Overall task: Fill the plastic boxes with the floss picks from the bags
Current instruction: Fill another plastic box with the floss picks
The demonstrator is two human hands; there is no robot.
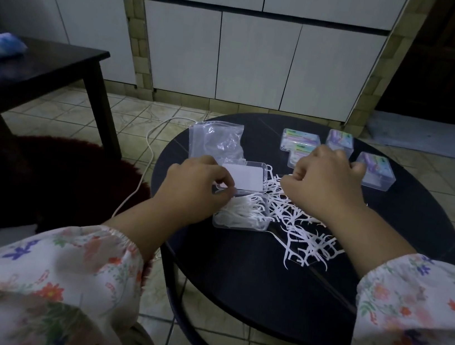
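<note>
Open plastic box (241, 212) sits on the bench (249, 277), part-filled with picks. Left hand (193, 188) pinches picks at the box's left edge, likely seating them flat. Right hand (321, 182), grip curled around picks from the loose floss picks (305, 236) right of the box. Emptied bag (216, 140) behind the box; closed boxes (337, 154) parked behind-right, out of the way.

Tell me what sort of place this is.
Most likely a room in a home: tiled floor, a dark red shaggy rug, and a low round black table used as a workspace, with a dark side table nearby.
</note>
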